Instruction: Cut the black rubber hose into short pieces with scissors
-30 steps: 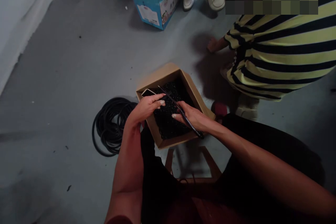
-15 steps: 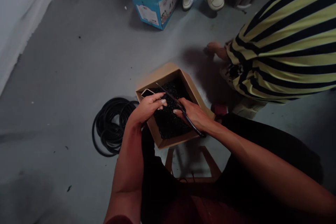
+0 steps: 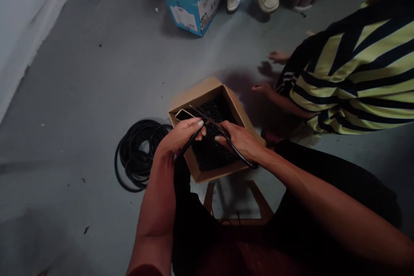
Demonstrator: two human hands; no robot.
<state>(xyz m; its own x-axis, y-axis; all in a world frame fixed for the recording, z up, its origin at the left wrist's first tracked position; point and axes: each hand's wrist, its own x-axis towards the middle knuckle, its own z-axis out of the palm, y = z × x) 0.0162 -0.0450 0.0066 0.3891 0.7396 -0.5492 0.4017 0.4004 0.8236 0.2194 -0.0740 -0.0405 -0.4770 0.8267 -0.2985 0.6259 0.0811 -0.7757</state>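
Cable (image 3: 239, 153) slanting up-left over cardboard box (image 3: 207, 90)

dim flat light, soft shadows, mild wide-angle edge distortion

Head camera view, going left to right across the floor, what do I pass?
White sheet, coil of black rubber tubing, open brown cardboard box, co-worker's yellow and navy striped shirt.

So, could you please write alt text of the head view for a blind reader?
Two hands hold a black cable over a cardboard box of black coils. A cable coil lies on the floor beside it; a person in stripes leans nearby.
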